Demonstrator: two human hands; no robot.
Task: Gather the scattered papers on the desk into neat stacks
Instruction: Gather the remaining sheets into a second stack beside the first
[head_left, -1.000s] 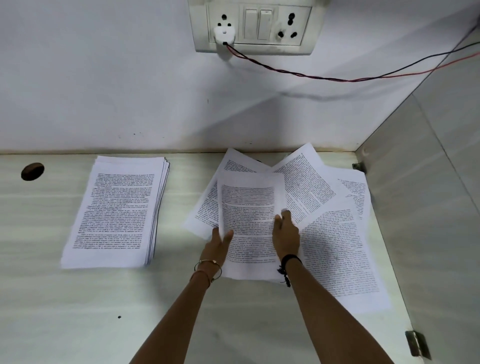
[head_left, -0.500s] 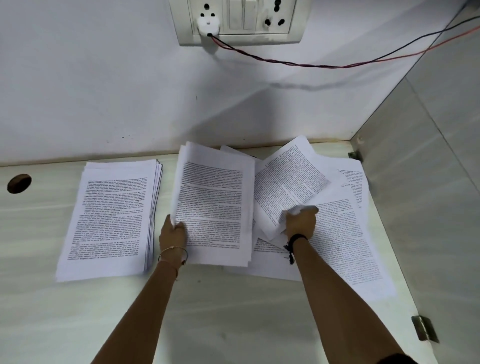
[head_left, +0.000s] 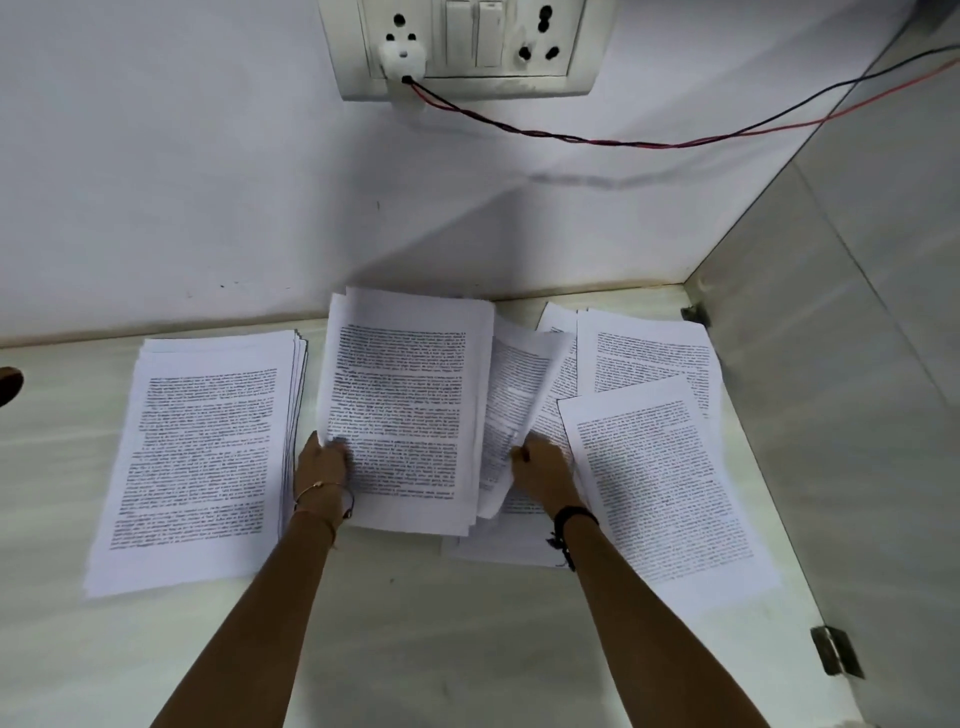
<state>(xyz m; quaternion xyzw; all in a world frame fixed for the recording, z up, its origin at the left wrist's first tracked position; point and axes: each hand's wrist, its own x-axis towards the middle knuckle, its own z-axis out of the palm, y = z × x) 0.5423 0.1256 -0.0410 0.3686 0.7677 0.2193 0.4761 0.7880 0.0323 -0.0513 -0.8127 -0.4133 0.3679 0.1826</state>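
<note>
A neat stack of printed pages (head_left: 202, 457) lies on the left of the pale desk (head_left: 415, 649). In the middle, my left hand (head_left: 324, 467) grips the lower left edge of a bundle of gathered sheets (head_left: 405, 405), lifted slightly off the desk. My right hand (head_left: 543, 467) pinches a curled loose sheet (head_left: 519, 395) just right of that bundle. More loose sheets (head_left: 654, 478) lie overlapped on the right, reaching toward the desk's corner. A few sheets are partly hidden under the bundle and my right wrist.
A white wall rises behind the desk, with a socket panel (head_left: 467, 47) and a red-black wire (head_left: 623, 141) running right. A grey side panel (head_left: 857, 415) closes the right side, with a metal bracket (head_left: 834, 657). A dark cable hole (head_left: 8, 384) sits at far left.
My left hand carried the gathered bundle leftward, next to the neat stack. My right hand left that bundle, picked up a loose sheet from the right pile, and now brings it toward the bundle.
</note>
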